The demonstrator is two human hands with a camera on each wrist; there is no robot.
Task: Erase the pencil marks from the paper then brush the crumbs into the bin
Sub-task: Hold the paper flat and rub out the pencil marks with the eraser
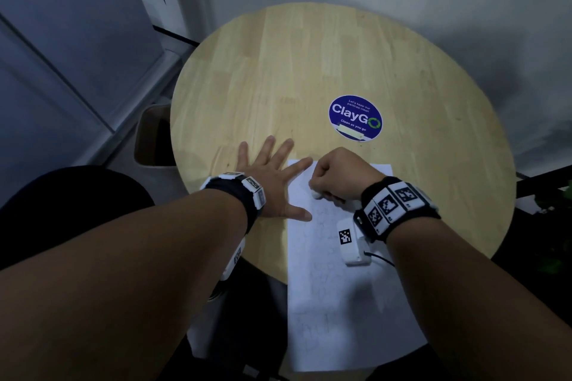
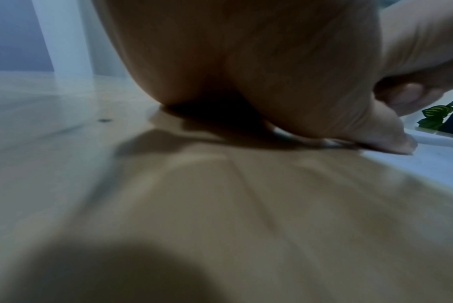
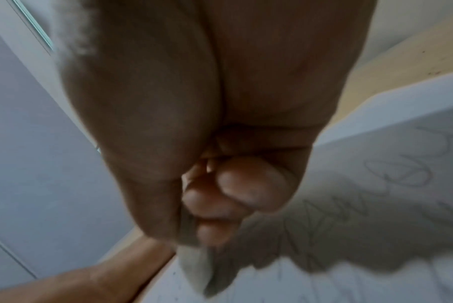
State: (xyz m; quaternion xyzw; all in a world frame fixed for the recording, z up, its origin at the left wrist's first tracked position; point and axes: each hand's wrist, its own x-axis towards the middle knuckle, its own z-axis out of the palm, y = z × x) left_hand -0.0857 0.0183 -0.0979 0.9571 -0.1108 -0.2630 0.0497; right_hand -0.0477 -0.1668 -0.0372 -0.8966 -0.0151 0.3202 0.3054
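A: Nearest, the paper (image 1: 337, 303) overhangs the table's (image 1: 309, 71) near edge; where's the eraser (image 1: 316, 194)?

B: Pinched in the right hand (image 1: 340, 176), tip on the sheet's far-left corner. Marks (image 3: 401, 174) run nearward. Left hand (image 1: 269, 182), flat, pins that left edge.

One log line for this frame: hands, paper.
left hand: flat, pinning paper edge | right hand: rubbing eraser on paper | marks remain

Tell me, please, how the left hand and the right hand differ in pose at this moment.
The left hand lies flat with fingers spread, half on the table; the right hand is curled into a fist. The left holds nothing; the right pinches a white eraser. Both touch the paper.
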